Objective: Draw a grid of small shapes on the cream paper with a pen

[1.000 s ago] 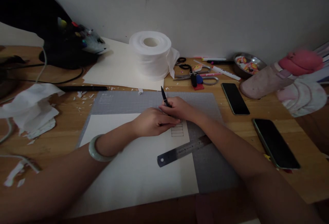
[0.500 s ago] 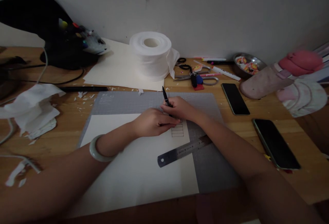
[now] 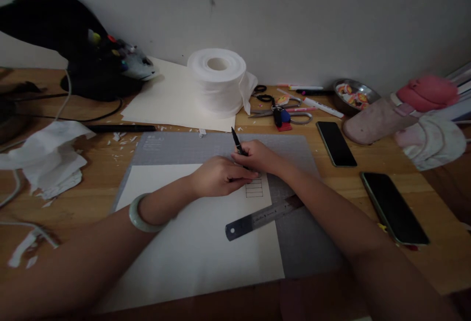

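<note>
My right hand (image 3: 257, 156) grips a black pen (image 3: 236, 137) that slants up and away from the fingers. Against it, my left hand (image 3: 221, 176) is closed, with a small dark bit showing between its fingers that I cannot make out. Both hands are over the upper right part of a white sheet of paper (image 3: 191, 247). Just below the fingertips, a small ruled grid (image 3: 254, 188) is drawn on the sheet. A metal ruler (image 3: 250, 220) lies across the sheet's right edge, its far end by my right forearm. Under the sheet is a grey cutting mat (image 3: 298, 242).
A big white paper roll (image 3: 216, 83) stands on more sheets behind the mat. Scissors (image 3: 301, 116), markers (image 3: 324, 106) and a metal bowl (image 3: 355, 96) lie at the back right. Two phones (image 3: 336, 144) and a pink-lidded bottle (image 3: 382, 117) are right. Crumpled tissue (image 3: 51, 151) is left.
The whole view has shifted slightly. Both hands keep almost the same pose over the sheet, with the pen still in my right hand.
</note>
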A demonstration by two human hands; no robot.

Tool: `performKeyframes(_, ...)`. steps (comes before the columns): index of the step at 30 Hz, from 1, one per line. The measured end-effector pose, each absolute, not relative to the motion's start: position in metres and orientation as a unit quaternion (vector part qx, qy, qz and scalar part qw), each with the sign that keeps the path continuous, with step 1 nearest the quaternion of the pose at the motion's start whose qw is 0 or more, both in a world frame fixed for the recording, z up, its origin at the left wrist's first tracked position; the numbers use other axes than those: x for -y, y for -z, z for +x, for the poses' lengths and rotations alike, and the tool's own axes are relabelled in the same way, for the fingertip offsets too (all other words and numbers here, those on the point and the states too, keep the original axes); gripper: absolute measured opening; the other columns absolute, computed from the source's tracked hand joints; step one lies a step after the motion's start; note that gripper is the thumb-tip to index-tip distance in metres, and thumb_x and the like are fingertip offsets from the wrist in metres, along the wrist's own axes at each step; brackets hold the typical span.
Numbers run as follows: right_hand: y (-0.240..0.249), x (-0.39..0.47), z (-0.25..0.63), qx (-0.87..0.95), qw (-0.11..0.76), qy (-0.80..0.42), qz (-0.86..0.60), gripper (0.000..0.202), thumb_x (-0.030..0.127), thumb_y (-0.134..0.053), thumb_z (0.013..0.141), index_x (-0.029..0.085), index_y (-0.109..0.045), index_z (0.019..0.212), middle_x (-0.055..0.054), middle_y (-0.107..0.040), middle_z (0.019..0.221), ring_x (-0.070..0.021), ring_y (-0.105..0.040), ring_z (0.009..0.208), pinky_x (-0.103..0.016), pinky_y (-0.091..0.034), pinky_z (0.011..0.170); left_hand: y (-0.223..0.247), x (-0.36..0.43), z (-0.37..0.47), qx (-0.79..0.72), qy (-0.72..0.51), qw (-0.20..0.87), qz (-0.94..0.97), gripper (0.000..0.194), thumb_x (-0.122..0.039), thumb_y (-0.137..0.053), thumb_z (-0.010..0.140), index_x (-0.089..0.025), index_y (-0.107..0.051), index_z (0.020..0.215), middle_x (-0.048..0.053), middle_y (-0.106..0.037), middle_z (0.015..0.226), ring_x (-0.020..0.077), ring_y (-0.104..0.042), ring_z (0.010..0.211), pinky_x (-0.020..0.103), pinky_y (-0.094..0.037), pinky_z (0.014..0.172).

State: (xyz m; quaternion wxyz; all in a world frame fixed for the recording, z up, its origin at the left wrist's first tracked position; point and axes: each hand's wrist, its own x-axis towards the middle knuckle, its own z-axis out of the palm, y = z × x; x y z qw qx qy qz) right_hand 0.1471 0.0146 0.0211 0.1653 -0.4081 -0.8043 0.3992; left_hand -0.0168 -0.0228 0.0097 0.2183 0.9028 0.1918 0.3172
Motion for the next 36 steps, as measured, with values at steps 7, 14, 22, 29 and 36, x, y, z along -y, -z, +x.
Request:
performKeyframes(7,-0.017,-0.019,0.149,0.77,0.208,-0.439,-0.414,0.026,0.032,-0.046,0.077,0.02,-0.036,0.057,0.006,-0.034,0.056,-0.0087,-0.032,0.055,-0.024,-0.026,0.053,-0.012,0.024,-0.016,-0.179,-0.317,0.204,0.909,0.02,-0.02,-0.054,0.089,-0.014,-0.069,0.1,0.007,-0.073,0.082,0.0139,-0.067,0.068,0.022,-0.052,0.063)
performKeyframes(14,-0.01,-0.02,0.147,0.695,0.325,-0.44,-0.467,0.027,0.036,-0.047,0.079,0.02,-0.038,0.059,0.006,-0.036,0.057,-0.0091,-0.034,0.055,-0.024,-0.028,0.053,-0.018,0.022,-0.017,-0.167,-0.312,0.174,0.919,0.021,-0.019,-0.05,0.088,-0.016,-0.069,0.097,0.006,-0.068,0.084,0.0126,-0.064,0.072,0.021,-0.049,0.063)
performKeyframes(22,-0.01,-0.023,0.147,0.572,0.325,-0.555,-0.509,0.031,0.042,-0.052,0.082,0.02,-0.046,0.061,0.006,-0.04,0.049,-0.0077,-0.035,0.042,-0.023,-0.026,0.041,-0.016,0.023,-0.017,-0.176,-0.326,0.15,0.917,0.018,-0.019,-0.05,0.087,-0.017,-0.067,0.091,0.007,-0.068,0.088,0.0136,-0.064,0.077,0.023,-0.051,0.067)
performKeyframes(29,-0.017,-0.034,0.146,0.371,0.449,-0.638,-0.504,0.03,0.028,-0.05,0.084,0.019,-0.043,0.057,0.008,-0.037,0.042,-0.0051,-0.029,0.036,-0.02,-0.02,0.037,-0.014,0.025,-0.016,-0.171,-0.332,0.165,0.913,0.018,-0.021,-0.05,0.091,-0.015,-0.066,0.096,0.008,-0.068,0.094,0.0134,-0.065,0.081,0.022,-0.052,0.072)
performKeyframes(36,-0.014,-0.038,0.149,0.325,0.463,-0.671,-0.481,0.029,0.032,-0.053,0.084,0.019,-0.043,0.06,0.009,-0.039,0.042,-0.0036,-0.028,0.034,-0.019,-0.018,0.036,-0.012,0.024,-0.014,-0.176,-0.313,0.186,0.915,0.022,-0.025,-0.046,0.094,-0.018,-0.065,0.101,0.007,-0.068,0.098,0.0139,-0.065,0.087,0.023,-0.052,0.077)
